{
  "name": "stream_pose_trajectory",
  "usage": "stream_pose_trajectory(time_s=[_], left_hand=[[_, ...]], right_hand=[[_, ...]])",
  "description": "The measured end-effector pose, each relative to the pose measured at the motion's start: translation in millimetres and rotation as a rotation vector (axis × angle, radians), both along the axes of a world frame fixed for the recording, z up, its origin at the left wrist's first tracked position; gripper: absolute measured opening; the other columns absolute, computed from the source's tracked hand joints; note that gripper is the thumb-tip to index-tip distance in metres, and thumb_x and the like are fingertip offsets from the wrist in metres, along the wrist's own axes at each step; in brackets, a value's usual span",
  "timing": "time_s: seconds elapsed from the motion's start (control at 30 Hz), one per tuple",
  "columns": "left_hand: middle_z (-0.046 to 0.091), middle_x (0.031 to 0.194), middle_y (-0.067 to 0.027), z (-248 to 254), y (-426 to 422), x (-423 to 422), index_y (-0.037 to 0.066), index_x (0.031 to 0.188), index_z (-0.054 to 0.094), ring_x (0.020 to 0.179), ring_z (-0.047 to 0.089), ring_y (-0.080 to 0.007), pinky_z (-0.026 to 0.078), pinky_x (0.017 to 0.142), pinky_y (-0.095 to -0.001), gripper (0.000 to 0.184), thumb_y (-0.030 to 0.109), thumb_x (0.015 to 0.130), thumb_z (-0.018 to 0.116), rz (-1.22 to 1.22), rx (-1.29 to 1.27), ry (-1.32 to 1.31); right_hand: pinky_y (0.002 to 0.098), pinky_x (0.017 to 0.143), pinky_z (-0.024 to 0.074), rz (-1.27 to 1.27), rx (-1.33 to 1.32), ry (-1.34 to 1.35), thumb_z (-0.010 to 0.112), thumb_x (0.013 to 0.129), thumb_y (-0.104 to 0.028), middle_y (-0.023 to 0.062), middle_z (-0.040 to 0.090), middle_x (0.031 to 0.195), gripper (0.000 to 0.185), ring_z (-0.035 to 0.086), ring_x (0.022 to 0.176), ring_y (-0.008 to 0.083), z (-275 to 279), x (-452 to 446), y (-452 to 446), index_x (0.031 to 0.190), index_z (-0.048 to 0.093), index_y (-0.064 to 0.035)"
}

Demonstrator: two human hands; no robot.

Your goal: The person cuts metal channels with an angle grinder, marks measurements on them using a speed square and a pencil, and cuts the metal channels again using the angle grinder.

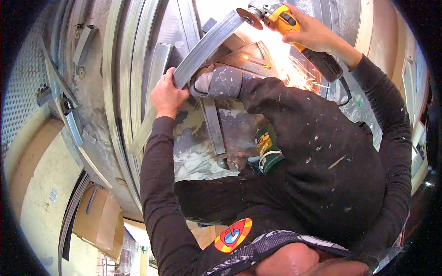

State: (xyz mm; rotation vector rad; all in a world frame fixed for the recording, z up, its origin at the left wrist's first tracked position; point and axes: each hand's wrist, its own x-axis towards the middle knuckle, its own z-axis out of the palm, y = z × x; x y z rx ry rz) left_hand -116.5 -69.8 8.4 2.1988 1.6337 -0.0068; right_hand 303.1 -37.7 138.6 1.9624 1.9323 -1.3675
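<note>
My left hand point(169, 94) grips the near end of a grey metal tube point(207, 49), which slants up to the right. My right hand point(313, 33) is wrapped round a yellow and black angle grinder point(283, 19). The grinder's brown disc point(249, 19) is at the far end of the tube, and bright sparks point(290, 64) spray down and to the right from there. A worn grey shoe point(216, 83) is against the underside of the tube, near my left hand. The grinder's black cable hangs from its rear end.
Long metal tubes point(113, 69) lie along the left of the metal surface. A short tube piece point(84, 44) is beyond them. Another tube point(212, 126) lies below the shoe. A cardboard box point(99, 216) stands at lower left, and a perforated panel point(20, 101) at far left.
</note>
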Motion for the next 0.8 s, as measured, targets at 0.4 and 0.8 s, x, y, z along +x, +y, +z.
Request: stream_pose_trajectory(time_s=[0.4,0.8], left_hand=[[0.071,0.097,-0.0085,3,0,5,0.018,0.119,0.064,0.091,0.070,-0.0336,0.055,0.074,-0.0470,0.048,0.026,0.072,0.073,0.038,-0.029,0.014],[0.072,0.098,-0.0087,2,0,5,0.018,0.119,0.064,0.090,0.070,-0.0329,0.056,0.075,-0.0465,0.048,0.027,0.072,0.073,0.032,-0.021,0.034]], right_hand=[[0.0471,0.106,0.0449,-0.025,-0.082,-0.091,0.072,0.089,-0.038,0.0339,0.051,0.142,0.099,0.055,0.127,0.0391,-8,12,-7,0.155,0.015,0.0100],[0.0416,0.090,0.0528,0.045,0.305,-0.297,0.070,0.092,-0.037,0.0255,0.060,0.127,0.097,0.063,0.108,0.0312,15,-29,-33,0.158,0.012,0.0048]])
